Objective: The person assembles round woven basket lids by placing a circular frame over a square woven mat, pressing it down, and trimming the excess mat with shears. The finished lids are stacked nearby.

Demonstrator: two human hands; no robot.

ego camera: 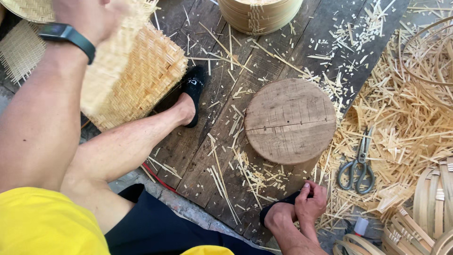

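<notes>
My left hand [87, 16], with a dark band on its wrist, is raised at the top left and grips a woven bamboo mat [111, 66], which is blurred by motion. Behind it lies a stack of similar woven mats [151, 78]. My right hand [311, 203] is low near the bottom edge, its fingers curled on the edge of the black shoe [278, 210] on my right foot. A round wooden block [290, 120] stands on the dark planks between my feet. My left foot, in another black shoe [193, 92], rests beside the mats.
Grey scissors [358, 165] lie on a heap of bamboo offcuts [410, 123] at the right. Bent bamboo hoops [432, 203] are stacked at the bottom right, and a round bamboo steamer rim [259, 14] sits at the top. Slivers litter the planks [198, 156].
</notes>
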